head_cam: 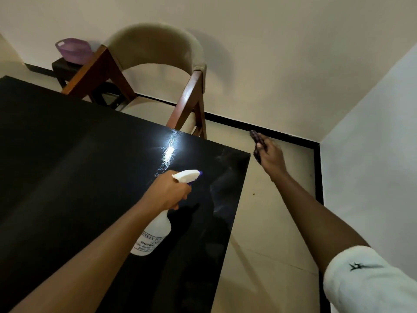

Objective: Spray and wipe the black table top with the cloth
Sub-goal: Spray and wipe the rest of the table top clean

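Observation:
The black table top [74,168] fills the left and middle of the view, glossy with a bright glare spot near its far right corner. My left hand [168,192] grips a white spray bottle [155,233] by its neck, above the table's right part, with the white and purple nozzle pointing right. A faint mist mark lies on the surface just right of the nozzle. My right hand [269,158] is held out beyond the table's right edge, over the floor, closed around a dark patterned cloth [256,137].
A chair [158,71] with a beige curved back and brown wooden legs stands at the table's far edge. A purple basket [72,49] sits on a dark low stand at the back left. Pale floor runs along the table's right side to white walls.

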`<state>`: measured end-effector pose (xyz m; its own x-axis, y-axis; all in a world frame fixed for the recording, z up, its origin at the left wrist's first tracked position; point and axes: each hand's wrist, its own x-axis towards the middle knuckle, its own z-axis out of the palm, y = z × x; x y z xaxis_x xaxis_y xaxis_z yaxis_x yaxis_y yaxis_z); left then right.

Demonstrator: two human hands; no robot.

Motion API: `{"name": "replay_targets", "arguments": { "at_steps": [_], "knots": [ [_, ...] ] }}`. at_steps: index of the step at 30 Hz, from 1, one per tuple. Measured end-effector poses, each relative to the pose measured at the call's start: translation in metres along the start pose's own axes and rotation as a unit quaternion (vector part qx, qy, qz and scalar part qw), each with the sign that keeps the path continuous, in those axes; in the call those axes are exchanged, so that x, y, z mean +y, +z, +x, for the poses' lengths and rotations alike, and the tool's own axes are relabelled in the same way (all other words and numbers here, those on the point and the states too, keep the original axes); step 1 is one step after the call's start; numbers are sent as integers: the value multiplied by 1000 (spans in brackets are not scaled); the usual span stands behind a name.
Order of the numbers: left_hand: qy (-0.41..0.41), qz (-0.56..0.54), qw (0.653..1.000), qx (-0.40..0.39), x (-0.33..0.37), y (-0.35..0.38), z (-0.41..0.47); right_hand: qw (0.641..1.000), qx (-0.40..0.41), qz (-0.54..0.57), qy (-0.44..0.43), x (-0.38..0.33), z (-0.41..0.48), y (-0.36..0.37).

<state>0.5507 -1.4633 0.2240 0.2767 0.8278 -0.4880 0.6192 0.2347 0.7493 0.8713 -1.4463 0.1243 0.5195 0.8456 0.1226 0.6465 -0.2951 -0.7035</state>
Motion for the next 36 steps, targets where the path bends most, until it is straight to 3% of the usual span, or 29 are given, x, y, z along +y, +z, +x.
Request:
{"name": "replay_targets", "arguments": {
  "at_steps": [5,8,16,22,27,31,36],
  "knots": [
    [25,-104,994,26,-12,-14,-5,977,-122,-143,-105,-4,12,47],
    [61,-127,989,49,-19,-24,-9,952,-137,-237,-136,-5,-4,67],
    [119,-138,979,88,-29,-34,-7,926,-215,-218,-222,-11,-102,60],
    [117,-150,975,116,-34,-29,3,937,-164,-275,-138,-14,-10,76],
    [130,-153,971,128,-37,-25,4,945,-180,-259,-91,-27,32,77],
    [138,-161,968,135,-39,-26,1,937,-178,-262,-148,-12,-8,66],
    [151,-157,966,136,-39,-27,0,900,-260,-224,-269,2,-96,49]
  ]
}}
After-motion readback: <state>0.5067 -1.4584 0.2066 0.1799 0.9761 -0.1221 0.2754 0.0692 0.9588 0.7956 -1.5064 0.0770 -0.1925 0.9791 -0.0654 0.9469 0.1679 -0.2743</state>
